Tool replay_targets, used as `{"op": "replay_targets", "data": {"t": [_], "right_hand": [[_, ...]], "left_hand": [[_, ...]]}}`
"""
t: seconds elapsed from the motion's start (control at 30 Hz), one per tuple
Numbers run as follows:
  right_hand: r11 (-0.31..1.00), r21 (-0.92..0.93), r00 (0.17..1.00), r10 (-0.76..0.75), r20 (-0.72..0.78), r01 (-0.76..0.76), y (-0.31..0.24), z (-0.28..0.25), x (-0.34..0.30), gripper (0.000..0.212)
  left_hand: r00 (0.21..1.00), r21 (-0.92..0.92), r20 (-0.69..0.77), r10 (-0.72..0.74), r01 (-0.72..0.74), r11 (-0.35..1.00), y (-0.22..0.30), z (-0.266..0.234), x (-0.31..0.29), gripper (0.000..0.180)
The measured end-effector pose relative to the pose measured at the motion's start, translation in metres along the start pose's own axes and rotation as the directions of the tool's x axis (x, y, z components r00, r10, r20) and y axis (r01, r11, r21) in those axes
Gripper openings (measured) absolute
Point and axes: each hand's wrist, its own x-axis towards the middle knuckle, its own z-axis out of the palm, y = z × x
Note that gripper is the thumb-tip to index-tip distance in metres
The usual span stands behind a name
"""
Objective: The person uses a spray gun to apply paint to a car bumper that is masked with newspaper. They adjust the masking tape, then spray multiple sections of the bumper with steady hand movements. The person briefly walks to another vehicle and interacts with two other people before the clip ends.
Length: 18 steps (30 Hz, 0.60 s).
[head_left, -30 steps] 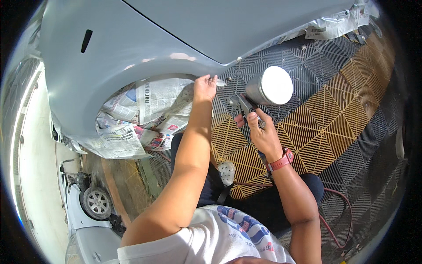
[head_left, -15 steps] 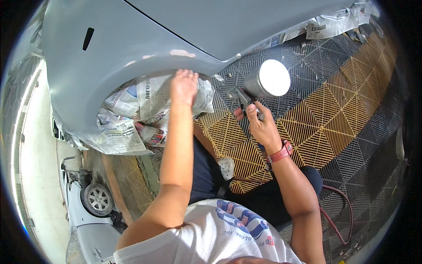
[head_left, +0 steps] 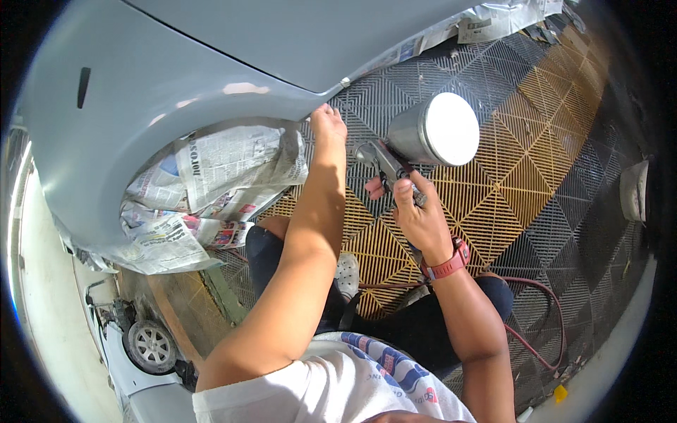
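Observation:
My right hand (head_left: 423, 213) is wrapped round the handle of a spray gun (head_left: 386, 162). A big metal cup (head_left: 409, 132) with a white round end sits on the gun, tipped toward the right. My left hand (head_left: 328, 123) reaches to the lower rear corner of a grey car fender (head_left: 155, 77), its fingertips at the panel's edge beside the wheel arch. Those fingers look loosely bent, with nothing seen in them. Crumpled newspaper (head_left: 233, 158) fills the wheel arch left of that hand. Pale patches (head_left: 245, 89) show on the fender above the arch.
Black and yellow grid tiles (head_left: 486, 183) cover the floor. A red hose (head_left: 557, 317) loops by my right knee. More paper sheeting (head_left: 486, 25) lines the door's lower edge. Another car part with a wheel (head_left: 151, 345) stands at lower left. A pale container (head_left: 635, 190) is at far right.
My left hand has moved right along the arch, from over the newspaper to the fender's lower corner. The spray gun stays in my right hand, and the view has shifted slightly rightward.

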Motion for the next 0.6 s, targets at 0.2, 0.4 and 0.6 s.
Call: {"op": "replay_targets", "data": {"t": [0.2,0.4,0.6], "right_hand": [[1.000,0.002,0.996,-0.009,-0.086,0.009,0.001,-0.001,-0.003,0.063],[0.999,0.007,0.991,0.041,-0.131,-0.040,0.006,0.009,0.009,0.061],[0.999,0.019,0.988,0.046,-0.148,-0.044,0.012,0.020,0.013,0.065]], "left_hand": [[0.999,-0.149,0.048,-0.022,0.029,0.988,-0.019,0.010,0.027,0.033],[0.972,-0.130,0.155,-0.176,0.196,0.972,-0.022,0.007,0.044,0.036],[0.996,-0.191,0.043,-0.074,0.081,0.978,-0.016,-0.016,0.055,0.036]]}}
